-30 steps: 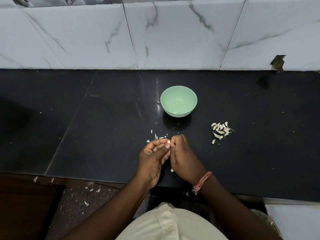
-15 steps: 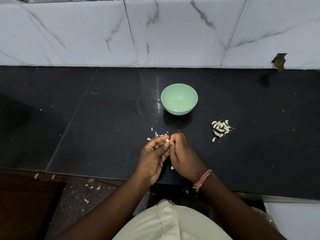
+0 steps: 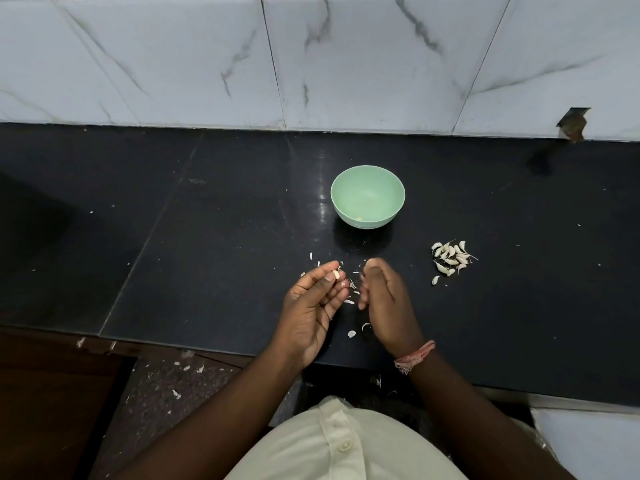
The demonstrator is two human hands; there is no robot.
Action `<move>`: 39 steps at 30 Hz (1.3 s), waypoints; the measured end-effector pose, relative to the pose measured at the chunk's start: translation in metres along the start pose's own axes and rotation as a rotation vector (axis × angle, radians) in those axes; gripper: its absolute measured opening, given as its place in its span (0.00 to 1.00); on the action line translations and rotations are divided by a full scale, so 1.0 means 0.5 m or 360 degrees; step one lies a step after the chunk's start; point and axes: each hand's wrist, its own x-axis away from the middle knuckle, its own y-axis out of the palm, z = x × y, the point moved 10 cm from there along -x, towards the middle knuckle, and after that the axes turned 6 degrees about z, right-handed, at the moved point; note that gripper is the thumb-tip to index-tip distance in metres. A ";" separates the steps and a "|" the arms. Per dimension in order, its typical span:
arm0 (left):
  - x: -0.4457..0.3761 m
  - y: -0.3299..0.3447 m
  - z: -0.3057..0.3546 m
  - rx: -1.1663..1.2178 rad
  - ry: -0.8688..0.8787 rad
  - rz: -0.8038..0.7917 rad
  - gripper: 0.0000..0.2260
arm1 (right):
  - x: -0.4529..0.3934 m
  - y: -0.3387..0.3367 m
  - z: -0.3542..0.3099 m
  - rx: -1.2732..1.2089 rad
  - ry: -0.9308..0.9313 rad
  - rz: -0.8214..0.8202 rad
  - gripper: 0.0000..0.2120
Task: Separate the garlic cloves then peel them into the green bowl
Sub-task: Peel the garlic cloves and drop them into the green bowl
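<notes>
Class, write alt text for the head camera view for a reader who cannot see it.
The left hand pinches a garlic clove above a black counter; the right hand is beside it. Beyond sit a green bowl and, right, a clove pile.

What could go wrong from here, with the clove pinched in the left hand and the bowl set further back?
1. The left hand pinches the garlic clove only at its fingertips; carried to the green bowl, it could slip and land on the counter.
2. Peel scraps lie right under the hands and may stick to the clove and end up in the bowl.
3. More scraps sit near the counter's front edge, so the right hand could sweep them off.
</notes>
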 end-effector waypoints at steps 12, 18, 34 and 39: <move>0.007 0.002 0.003 0.0040 0.0024 0.0007 0.11 | -0.003 0.010 0.014 0.0286 -0.0075 -0.0064 0.06; 0.000 -0.016 0.011 -0.0042 0.0126 0.0055 0.12 | 0.001 -0.008 -0.049 0.0397 -0.0397 0.0030 0.11; 0.021 0.006 0.043 -0.0573 0.0386 0.0023 0.09 | 0.014 0.012 -0.056 0.0668 -0.0515 -0.0071 0.08; 0.025 0.016 0.043 -0.0664 0.0464 -0.0021 0.13 | 0.009 0.021 -0.017 0.0551 -0.0118 -0.0062 0.07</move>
